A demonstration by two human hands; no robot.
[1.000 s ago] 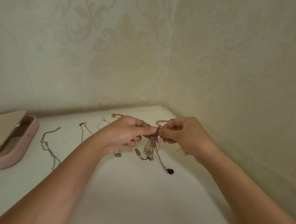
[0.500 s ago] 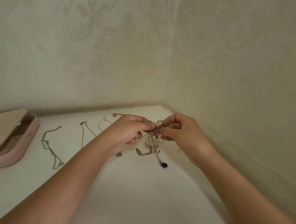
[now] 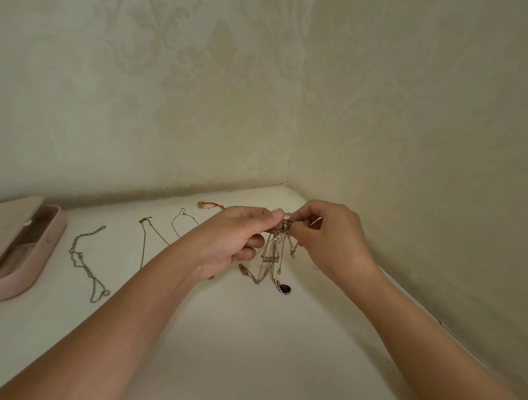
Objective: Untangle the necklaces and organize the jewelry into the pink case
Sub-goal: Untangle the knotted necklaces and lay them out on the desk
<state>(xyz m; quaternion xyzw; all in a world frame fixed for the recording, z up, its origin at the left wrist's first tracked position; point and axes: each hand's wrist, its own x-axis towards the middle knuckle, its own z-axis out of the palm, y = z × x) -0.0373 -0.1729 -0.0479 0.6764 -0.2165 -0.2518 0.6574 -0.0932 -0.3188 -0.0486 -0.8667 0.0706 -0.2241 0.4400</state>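
A tangled clump of thin necklaces hangs between my hands above the white surface. My left hand pinches its top from the left, and my right hand pinches it from the right. A dark oval pendant dangles at the bottom of the tangle, close to the surface. The pink case lies open at the far left, its lid tilted over it. Laid out flat between the case and my hands are a silver chain, a gold chain and a thin fine chain.
A small red and gold piece lies near the back wall. Patterned walls meet in a corner just behind my hands and run close along the right side. The white surface stretches toward me between my forearms.
My hands have lifted the tangle slightly and worked at its top knot. The dark pendant has swung a little to the left and hangs nearer the clump.
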